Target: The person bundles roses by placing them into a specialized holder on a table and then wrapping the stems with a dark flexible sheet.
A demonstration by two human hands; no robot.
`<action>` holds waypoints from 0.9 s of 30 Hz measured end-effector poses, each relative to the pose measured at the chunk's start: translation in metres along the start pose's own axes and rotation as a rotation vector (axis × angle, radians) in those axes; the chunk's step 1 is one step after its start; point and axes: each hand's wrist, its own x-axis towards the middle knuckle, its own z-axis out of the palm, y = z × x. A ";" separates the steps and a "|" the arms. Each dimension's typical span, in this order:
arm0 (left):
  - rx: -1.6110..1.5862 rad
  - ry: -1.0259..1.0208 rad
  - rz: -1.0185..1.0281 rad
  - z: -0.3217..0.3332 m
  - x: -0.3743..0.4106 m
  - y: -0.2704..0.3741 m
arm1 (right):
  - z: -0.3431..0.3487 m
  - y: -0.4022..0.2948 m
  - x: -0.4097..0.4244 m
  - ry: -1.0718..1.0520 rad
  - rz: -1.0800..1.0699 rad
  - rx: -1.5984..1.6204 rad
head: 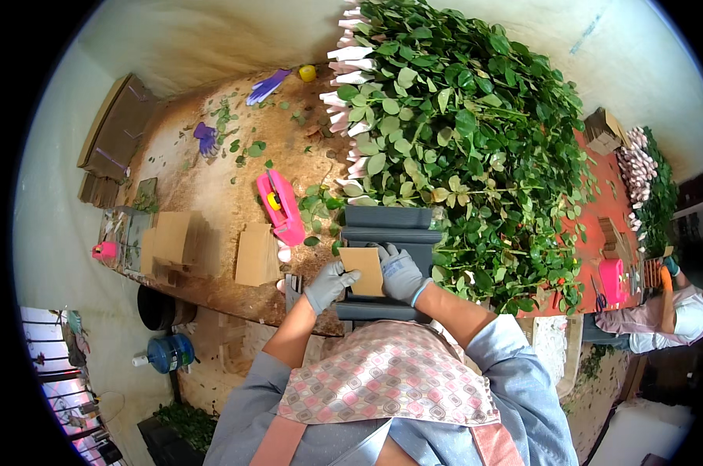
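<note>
A brown cardboard sheet (361,270) is held level before my body. Pinching its left edge with the thumb on top is my left hand (330,286), in a grey glove. My right hand (403,272), gloved the same, grips the sheet's right edge, with its fingers partly hidden behind the far corner. Beneath the sheet lies a dark grey ribbed stand (388,218) with rolled edges, resting at the table's near side. Left of the stand are a stack of cardboard sheets (257,256) and a pink tape dispenser (281,208) with a yellow roll.
Leafy rose stems (474,128) are heaped behind and right of the stand, pale pink heads (351,64) facing left. Purple gloves (267,87), yellow tape (307,73) and more cardboard (177,237) lie on the wooden table (171,140). Another person (672,314) works at far right.
</note>
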 end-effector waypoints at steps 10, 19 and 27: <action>0.233 0.058 0.052 0.000 0.026 -0.050 | -0.022 0.045 0.004 -0.278 0.018 0.964; 0.273 0.281 0.046 0.014 0.001 -0.015 | 0.018 0.048 -0.003 -0.149 0.587 0.983; 1.229 -0.440 -0.026 0.040 -0.025 0.068 | 0.025 0.037 0.017 -0.104 0.356 0.380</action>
